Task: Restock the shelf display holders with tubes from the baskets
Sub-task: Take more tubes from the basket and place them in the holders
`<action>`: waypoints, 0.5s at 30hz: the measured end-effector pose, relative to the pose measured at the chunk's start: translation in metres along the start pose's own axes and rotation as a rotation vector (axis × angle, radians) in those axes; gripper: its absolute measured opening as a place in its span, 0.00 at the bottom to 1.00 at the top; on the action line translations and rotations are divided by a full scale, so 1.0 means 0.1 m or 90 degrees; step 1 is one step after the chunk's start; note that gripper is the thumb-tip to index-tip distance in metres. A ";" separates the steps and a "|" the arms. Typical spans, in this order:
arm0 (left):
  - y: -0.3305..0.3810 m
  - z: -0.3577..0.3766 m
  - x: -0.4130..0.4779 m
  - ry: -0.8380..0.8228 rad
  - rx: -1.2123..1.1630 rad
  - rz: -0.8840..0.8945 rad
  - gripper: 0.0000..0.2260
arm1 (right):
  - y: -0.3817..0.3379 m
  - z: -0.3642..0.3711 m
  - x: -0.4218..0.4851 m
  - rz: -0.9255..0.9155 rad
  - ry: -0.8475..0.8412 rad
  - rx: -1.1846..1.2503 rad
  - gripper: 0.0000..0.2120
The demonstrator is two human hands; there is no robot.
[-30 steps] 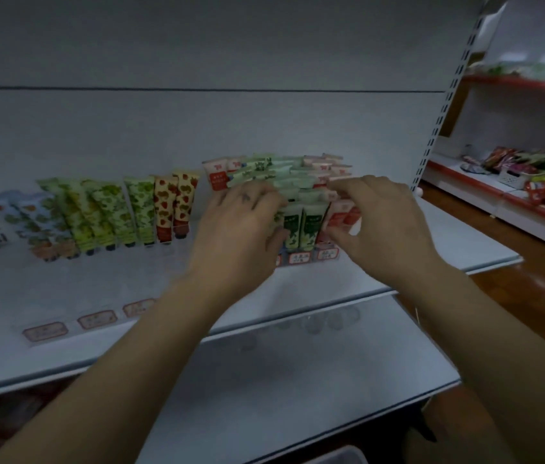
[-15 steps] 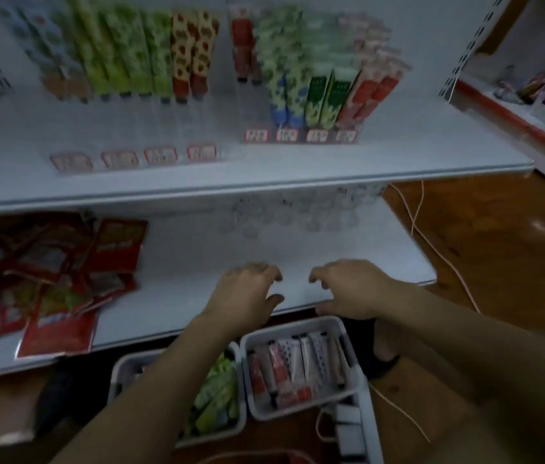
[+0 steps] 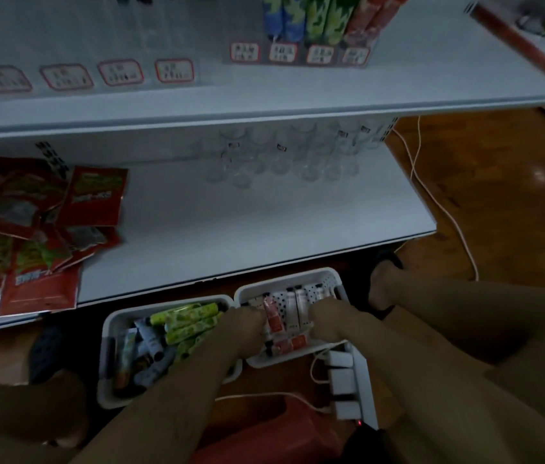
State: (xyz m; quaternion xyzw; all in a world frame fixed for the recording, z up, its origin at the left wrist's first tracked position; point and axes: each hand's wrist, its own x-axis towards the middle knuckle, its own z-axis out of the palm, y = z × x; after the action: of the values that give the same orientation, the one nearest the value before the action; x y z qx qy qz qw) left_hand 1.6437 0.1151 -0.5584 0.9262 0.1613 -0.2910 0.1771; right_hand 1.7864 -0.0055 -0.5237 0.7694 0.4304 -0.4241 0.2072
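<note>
Dim aisle, wooden floor [image 3: 498,202], a white basket [image 3: 298,274] of red and white tubes [image 3: 274,321] sits on it, lower shelf [image 3: 264,222] just behind, green-tube basket [image 3: 110,329] just left, left hand [image 3: 246,324] and right hand [image 3: 329,316] both dug inside, can't tell if either's gripping anything.

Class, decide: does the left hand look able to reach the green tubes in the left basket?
Probably yes. The green tubes lie uncovered in the left basket, just beside the left hand; nothing blocks the way.
</note>
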 end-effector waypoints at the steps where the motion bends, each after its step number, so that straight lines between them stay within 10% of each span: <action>1: 0.01 0.00 0.04 0.004 0.019 0.006 0.07 | -0.04 0.02 0.02 -0.005 -0.002 0.006 0.15; 15: 0.15 0.38 0.35 -0.120 0.227 0.048 0.15 | -0.02 0.40 0.47 -0.043 -0.051 0.040 0.17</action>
State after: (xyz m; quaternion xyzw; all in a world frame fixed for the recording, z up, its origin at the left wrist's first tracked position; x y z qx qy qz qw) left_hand 1.6585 0.0924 -0.6047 0.9170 0.0550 -0.3934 0.0352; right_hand 1.7782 -0.0087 -0.5848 0.7431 0.4338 -0.4744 0.1858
